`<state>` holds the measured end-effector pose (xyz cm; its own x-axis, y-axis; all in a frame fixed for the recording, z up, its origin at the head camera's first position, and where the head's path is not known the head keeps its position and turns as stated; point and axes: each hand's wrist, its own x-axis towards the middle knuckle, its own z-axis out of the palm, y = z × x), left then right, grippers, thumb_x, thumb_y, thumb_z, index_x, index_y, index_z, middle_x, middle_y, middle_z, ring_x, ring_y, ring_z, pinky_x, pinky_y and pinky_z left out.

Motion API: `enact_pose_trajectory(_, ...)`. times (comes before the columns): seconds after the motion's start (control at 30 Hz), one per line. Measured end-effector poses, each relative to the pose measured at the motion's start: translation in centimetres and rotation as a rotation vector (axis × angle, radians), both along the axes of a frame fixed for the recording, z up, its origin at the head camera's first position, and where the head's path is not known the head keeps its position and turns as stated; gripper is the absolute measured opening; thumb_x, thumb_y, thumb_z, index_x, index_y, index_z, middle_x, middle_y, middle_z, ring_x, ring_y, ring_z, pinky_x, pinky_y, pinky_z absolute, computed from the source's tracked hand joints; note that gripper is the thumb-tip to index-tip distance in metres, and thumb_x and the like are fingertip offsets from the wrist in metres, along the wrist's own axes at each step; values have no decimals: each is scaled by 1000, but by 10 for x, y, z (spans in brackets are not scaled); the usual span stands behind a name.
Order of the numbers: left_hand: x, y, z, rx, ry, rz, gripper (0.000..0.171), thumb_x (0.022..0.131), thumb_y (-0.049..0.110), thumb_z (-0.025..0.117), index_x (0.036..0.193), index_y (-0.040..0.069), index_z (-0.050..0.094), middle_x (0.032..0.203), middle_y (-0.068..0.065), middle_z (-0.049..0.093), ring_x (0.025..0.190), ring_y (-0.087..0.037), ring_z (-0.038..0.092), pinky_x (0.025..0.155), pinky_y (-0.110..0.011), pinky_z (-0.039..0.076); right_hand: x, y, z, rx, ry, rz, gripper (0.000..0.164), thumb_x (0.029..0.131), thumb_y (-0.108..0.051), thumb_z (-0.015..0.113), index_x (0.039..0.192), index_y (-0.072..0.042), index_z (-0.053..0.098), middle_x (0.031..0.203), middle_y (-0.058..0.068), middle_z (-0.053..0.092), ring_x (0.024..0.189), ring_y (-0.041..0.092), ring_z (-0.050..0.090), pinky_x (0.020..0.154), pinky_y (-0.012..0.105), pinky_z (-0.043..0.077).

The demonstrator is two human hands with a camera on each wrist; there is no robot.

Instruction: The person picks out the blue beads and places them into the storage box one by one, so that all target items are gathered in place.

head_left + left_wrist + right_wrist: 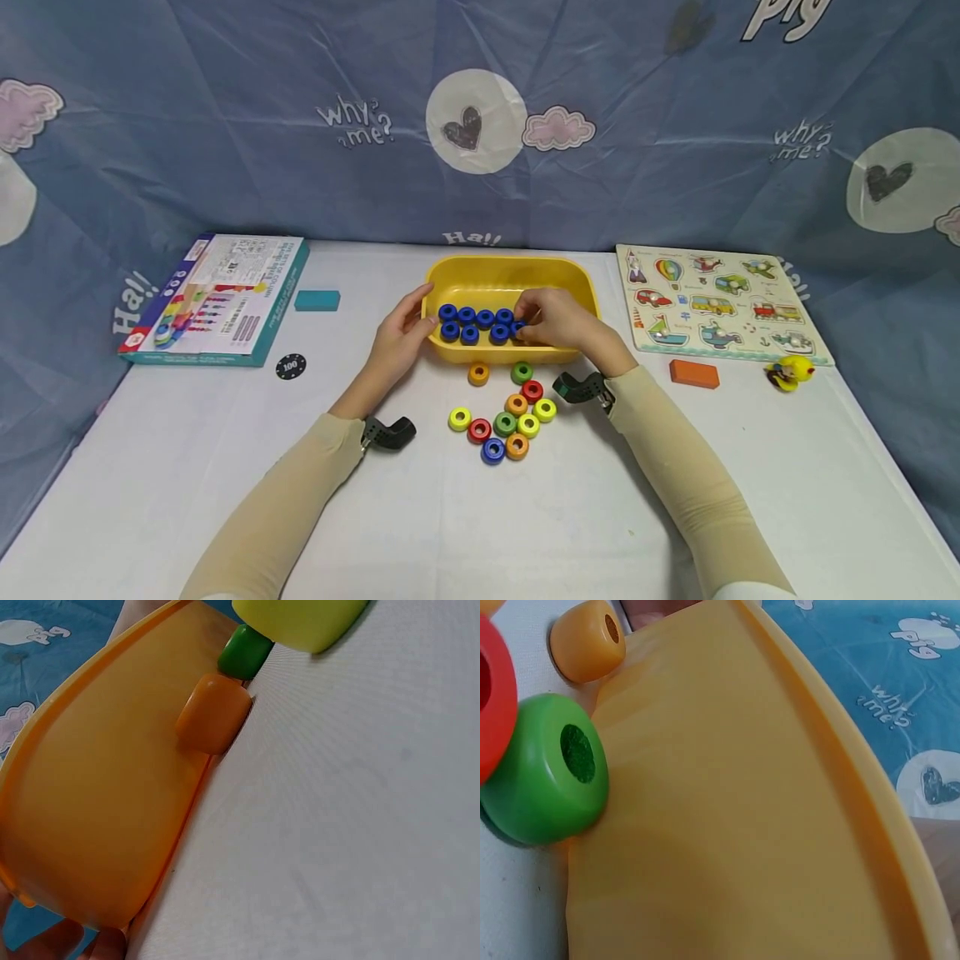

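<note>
A yellow plastic tray (517,354) sits on the white table with several blue ring-shaped beads (485,318) in two rows inside. My left hand (397,337) grips the tray's left end, thumb at the rim; its fingertips (52,941) show at the tray's end in the left wrist view. Inside the right part of the tray, my right hand (558,319) pinches a blue bead (517,330) at the end of the rows. Before the tray lie loose beads: a green bead (547,769) and an orange bead (215,714) close to its wall, plus red, yellow and blue ones nearer me.
On the left are a toy box (217,300), a teal block (317,301) and a black chip (291,367). To the right lie a picture puzzle board (720,304), an orange block (693,373) and a yellow duck figure (789,372). A blue printed cloth (300,183) hangs behind.
</note>
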<state>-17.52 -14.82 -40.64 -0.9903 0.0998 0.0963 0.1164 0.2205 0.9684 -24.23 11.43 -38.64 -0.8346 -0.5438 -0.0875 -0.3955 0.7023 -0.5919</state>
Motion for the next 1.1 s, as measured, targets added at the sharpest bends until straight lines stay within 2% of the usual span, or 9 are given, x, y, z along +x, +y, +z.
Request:
enact_pose_trajectory(0.33,0,-1,1,-2,-10,3,54,97,10,53,149,7,39,155,-14,36,140,-30,41,114,-40,40,-1,-1,0,2,1,4,17,82,-10,75,96,-7,66,95,8,70,87,20,67,82,34,59)
enact_pose_trajectory(0.5,0,-1,-1,-6,-8,3,54,97,10,53,149,7,39,155,-13,36,139,-30,42,114,-40,40,7,0,11,-43,77,4,15,84,-13,73,97,-7,67,95,7,71,77,20,64,72,30,56)
enact_pose_trajectory(0.63,0,0,-2,-9,1,-1,54,96,9,53,149,5,39,155,-14,36,139,-31,42,113,-39,41,29,0,30,-174,193,52,13,84,-13,72,95,-7,68,93,6,70,69,18,62,61,26,53)
enact_pose_trajectory(0.73,1,1,-2,-19,9,1,54,96,9,53,148,5,39,156,-14,35,140,-31,41,114,-40,40,54,-2,39,-248,272,168,11,84,-14,73,93,-10,69,88,1,70,67,12,59,56,23,51)
enact_pose_trajectory(0.83,1,1,-1,-22,12,5,54,97,9,53,148,5,39,156,-14,35,140,-30,41,114,-39,40,80,-4,38,-258,307,303,10,84,-14,73,93,-12,70,85,-3,68,66,8,56,56,20,50)
enact_pose_trajectory(0.97,1,0,1,-11,5,6,54,97,10,53,148,6,39,155,-14,36,139,-30,42,114,-39,41,108,-5,24,-194,258,428,11,84,-18,73,94,-14,71,85,-4,67,69,6,54,61,16,47)
enact_pose_trajectory(1.1,0,1,2,-9,3,6,54,96,9,53,148,6,39,155,-14,37,139,-29,43,113,-40,41,121,-5,7,-120,184,496,14,84,-26,74,94,-15,72,87,-5,67,70,6,55,63,11,45)
